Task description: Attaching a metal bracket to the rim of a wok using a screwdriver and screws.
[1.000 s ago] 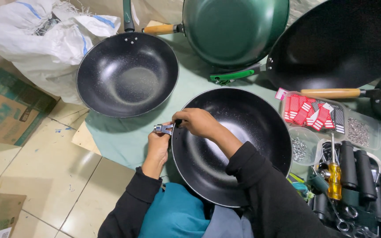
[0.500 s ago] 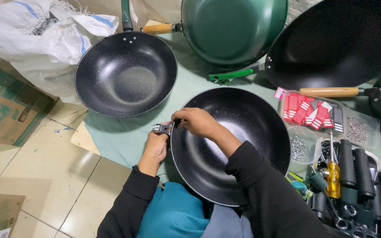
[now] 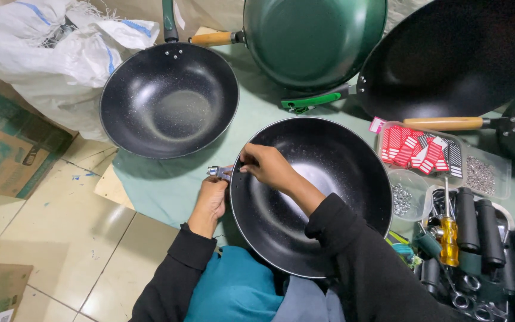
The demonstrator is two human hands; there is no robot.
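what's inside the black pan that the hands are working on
Inside the black pan, only the right hand shows, fingertips at the left rim. The forearm covers part of the pan's inner surface, so what lies beneath it cannot be seen.

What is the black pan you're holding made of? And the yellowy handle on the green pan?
The black pan looks like metal with a dark speckled non-stick coating: tiny pale flecks and a soft shine show inside. The handle on the green pan looks like pale wood, smooth and tan, though a wood-look finish can't be ruled out.

Four woks point(image 3: 308, 197), two hands point(image 3: 210, 200)
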